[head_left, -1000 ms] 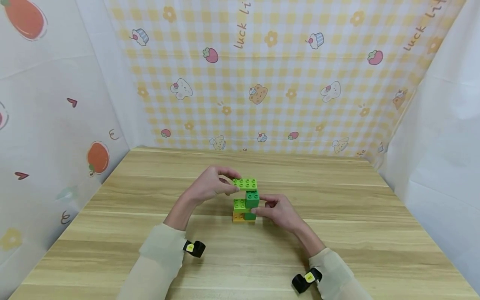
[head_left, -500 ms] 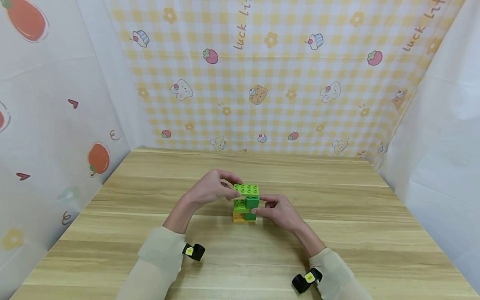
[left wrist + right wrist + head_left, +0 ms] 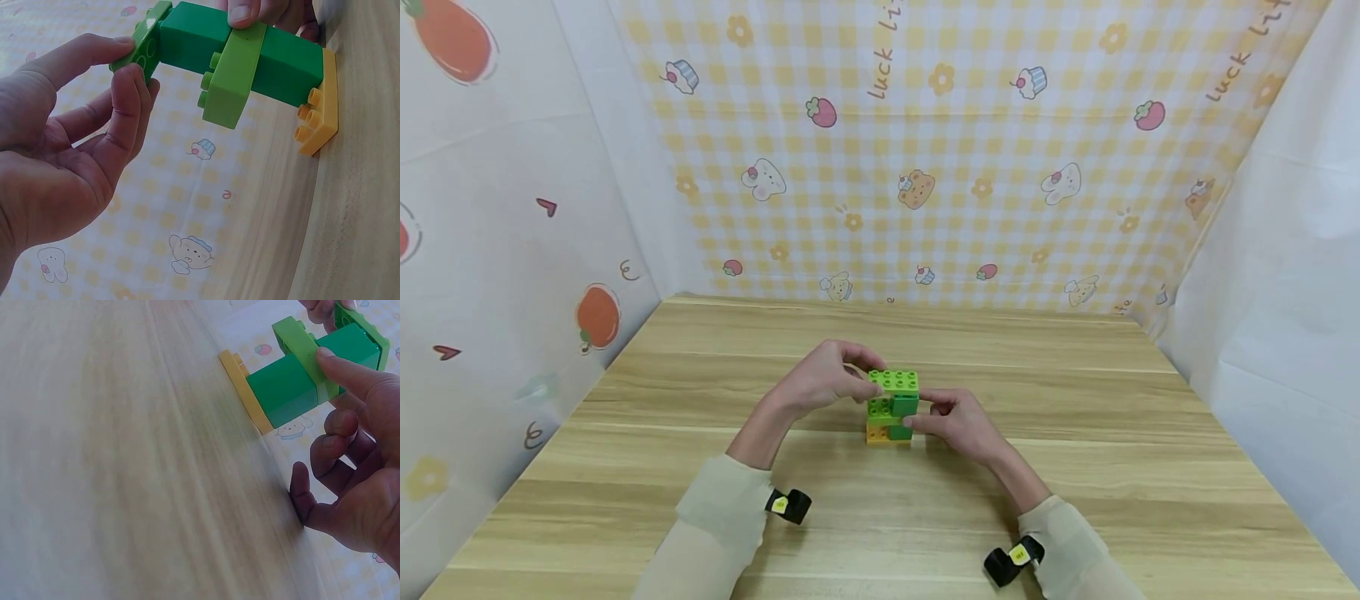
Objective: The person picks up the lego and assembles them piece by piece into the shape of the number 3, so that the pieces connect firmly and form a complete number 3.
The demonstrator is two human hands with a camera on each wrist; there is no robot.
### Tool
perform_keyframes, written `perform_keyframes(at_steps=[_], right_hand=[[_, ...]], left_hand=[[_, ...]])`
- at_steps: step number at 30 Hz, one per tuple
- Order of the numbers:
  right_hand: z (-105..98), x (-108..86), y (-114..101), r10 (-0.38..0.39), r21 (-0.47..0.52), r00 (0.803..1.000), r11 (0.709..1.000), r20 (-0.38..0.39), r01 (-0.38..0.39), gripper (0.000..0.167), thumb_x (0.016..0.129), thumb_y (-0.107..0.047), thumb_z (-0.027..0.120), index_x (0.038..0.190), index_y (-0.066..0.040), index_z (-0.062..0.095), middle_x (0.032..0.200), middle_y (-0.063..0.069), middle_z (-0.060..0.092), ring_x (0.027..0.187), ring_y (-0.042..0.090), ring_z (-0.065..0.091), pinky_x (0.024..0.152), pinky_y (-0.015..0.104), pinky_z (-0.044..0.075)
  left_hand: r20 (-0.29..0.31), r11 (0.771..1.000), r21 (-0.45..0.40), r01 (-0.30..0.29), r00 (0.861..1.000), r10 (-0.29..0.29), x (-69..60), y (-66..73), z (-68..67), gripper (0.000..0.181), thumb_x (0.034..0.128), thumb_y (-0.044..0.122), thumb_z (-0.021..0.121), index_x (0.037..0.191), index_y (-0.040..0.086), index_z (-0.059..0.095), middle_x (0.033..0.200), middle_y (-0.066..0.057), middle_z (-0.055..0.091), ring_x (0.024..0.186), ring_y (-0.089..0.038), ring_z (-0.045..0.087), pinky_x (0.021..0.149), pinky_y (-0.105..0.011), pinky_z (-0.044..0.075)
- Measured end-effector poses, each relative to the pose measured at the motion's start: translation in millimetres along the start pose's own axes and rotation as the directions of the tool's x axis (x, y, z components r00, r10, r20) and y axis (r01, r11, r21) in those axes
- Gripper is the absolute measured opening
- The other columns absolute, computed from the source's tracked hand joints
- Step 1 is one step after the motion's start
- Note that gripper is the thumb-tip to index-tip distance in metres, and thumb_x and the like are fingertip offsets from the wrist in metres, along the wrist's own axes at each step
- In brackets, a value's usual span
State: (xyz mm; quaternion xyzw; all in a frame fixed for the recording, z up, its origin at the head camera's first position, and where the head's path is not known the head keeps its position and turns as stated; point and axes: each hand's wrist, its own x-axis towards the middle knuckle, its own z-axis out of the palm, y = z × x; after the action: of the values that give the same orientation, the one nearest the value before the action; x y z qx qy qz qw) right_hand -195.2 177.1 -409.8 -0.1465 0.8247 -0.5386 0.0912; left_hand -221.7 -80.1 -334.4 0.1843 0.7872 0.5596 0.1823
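Observation:
A stack of toy building bricks stands on the table. At its foot is a yellow flat brick [image 3: 325, 122], with a dark green brick [image 3: 289, 67] on one end. Above come a light green flat brick [image 3: 234, 81] and another dark green brick [image 3: 906, 407]. My left hand [image 3: 820, 377] pinches the left end of the top light green flat brick [image 3: 901, 381] between thumb and fingers. That piece lies at the top of the upper dark green brick; how firmly it sits cannot be told. My right hand [image 3: 961, 425] holds the stack from the right, thumb in front near the middle flat brick.
The wood-grain table [image 3: 1075, 467] stretches around the stack. A checked cloth [image 3: 925, 133] hangs behind, and white cloths [image 3: 1277, 275] hang at both sides. Each wrist wears a black camera strap [image 3: 790, 505].
My left hand has lowered the top light green flat brick, and slightly to the right, onto the upper dark green brick. The right hand and the rest of the stack have stayed put.

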Motion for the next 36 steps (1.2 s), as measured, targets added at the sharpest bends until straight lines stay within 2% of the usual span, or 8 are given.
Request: perform_keyframes(at_steps=[19, 28, 36], right_hand=[[0.5, -0.5, -2.1, 0.013, 0.000, 1.000, 1.000, -0.015, -0.013, 0.042, 0.092, -0.026, 0.083, 0.131, -0.015, 0.076, 0.064, -0.004, 0.049, 0.054, 0.010, 0.042, 0.049, 0.022, 0.033], [0.3, 0.7, -1.9, 0.015, 0.003, 1.000, 1.000, -0.013, -0.015, 0.042, 0.092, -0.026, 0.083, 0.131, -0.015, 0.076, 0.064, -0.004, 0.048, 0.054, 0.010, 0.041, 0.049, 0.022, 0.032], [0.5, -0.2, -2.6, 0.023, -0.001, 1.000, 1.000, -0.014, -0.023, 0.042, 0.091, -0.027, 0.083, 0.131, -0.014, 0.076, 0.063, -0.004, 0.048, 0.054, 0.011, 0.040, 0.049, 0.022, 0.032]], left_hand=[[0.001, 1.000, -0.009, -0.019, 1.000, 0.019, -0.5, 1.7, 2.4, 0.023, 0.0859, 0.001, 0.079, 0.108, 0.001, 0.072, 0.101, -0.012, 0.067, 0.081, -0.019, 0.069, 0.070, -0.029, 0.056], [-0.001, 1.000, -0.006, -0.021, 1.000, 0.021, -0.6, 2.1, 2.7, 0.024, 0.0849, 0.000, 0.079, 0.108, 0.001, 0.072, 0.101, -0.013, 0.067, 0.080, -0.020, 0.068, 0.073, -0.034, 0.057], [0.010, 0.999, -0.003, -0.032, 0.999, 0.032, -0.2, 0.1, 3.2, 0.024, 0.0862, 0.000, 0.078, 0.110, 0.001, 0.073, 0.103, -0.012, 0.068, 0.082, -0.020, 0.069, 0.079, -0.043, 0.060]])
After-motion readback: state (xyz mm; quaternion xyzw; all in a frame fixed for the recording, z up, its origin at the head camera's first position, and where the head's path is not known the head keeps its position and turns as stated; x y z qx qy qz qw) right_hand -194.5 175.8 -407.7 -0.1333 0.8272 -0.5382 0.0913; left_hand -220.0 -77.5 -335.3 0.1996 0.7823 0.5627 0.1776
